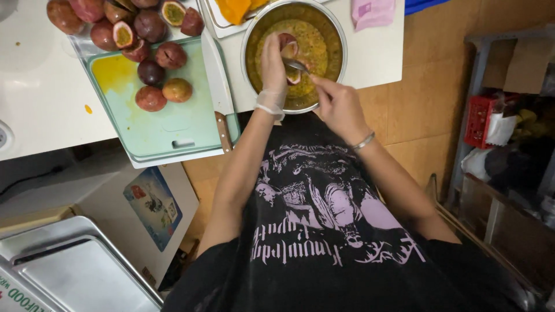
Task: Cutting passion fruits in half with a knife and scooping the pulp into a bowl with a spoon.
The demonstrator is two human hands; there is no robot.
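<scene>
The right hand (338, 104) is closed on a spoon (296, 65). The left hand (273, 60), in a thin glove, is wrapped around a passion fruit half (287, 45) over the metal bowl (332, 26) of yellow pulp on the counter (34, 110). The shell looks light, stiff and wet, so I think gripping its round outside is best. More fruit (151, 98) and a knife (217, 81) lie on the green board (167, 127) to the left.

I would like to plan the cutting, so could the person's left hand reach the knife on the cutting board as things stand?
Probably not right away: the left hand holds a passion fruit half over the bowl; the knife lies unobstructed nearby.
</scene>
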